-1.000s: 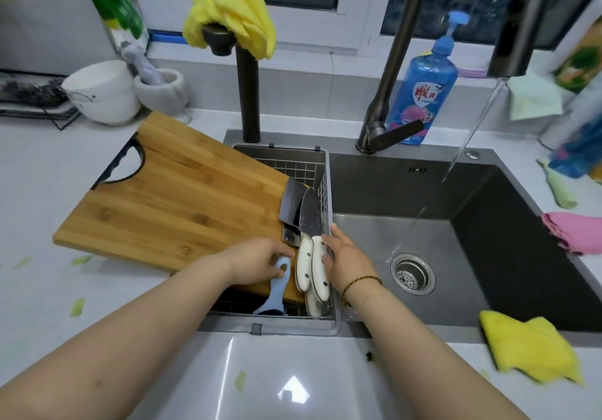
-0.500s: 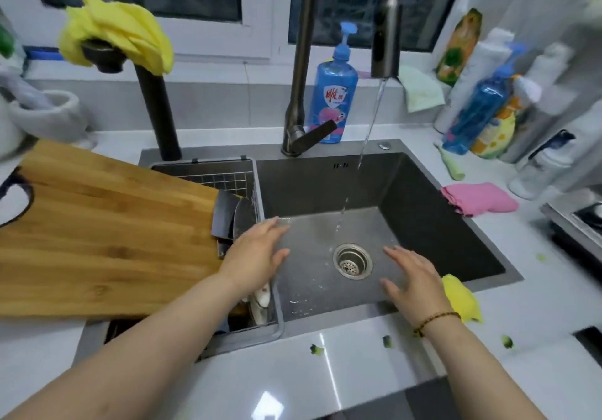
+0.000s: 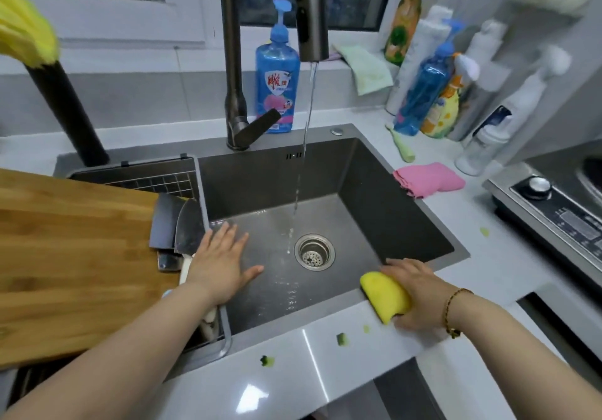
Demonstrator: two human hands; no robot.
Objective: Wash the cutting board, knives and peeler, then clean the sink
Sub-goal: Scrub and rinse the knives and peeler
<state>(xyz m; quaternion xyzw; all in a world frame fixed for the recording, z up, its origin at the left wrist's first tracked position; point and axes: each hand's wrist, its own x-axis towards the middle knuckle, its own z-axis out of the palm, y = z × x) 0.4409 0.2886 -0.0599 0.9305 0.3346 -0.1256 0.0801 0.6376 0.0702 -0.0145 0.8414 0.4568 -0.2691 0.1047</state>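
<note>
- The yellow folded cloth (image 3: 384, 294) is clamped in the right grip (image 3: 420, 292); it is judged soft and light.
- The left grip (image 3: 221, 265) is spread apart and empty; the steel-bladed knives (image 3: 189, 227) beside it are judged slippery.

A blue soap bottle (image 3: 277, 84) and a pink cloth (image 3: 426, 180) sit on the counter (image 3: 488, 273).

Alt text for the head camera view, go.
The right hand grips a yellow cloth at the front rim of the sink; the left hand is spread open above it. The faucet is running, with knives by the cutting board.
</note>
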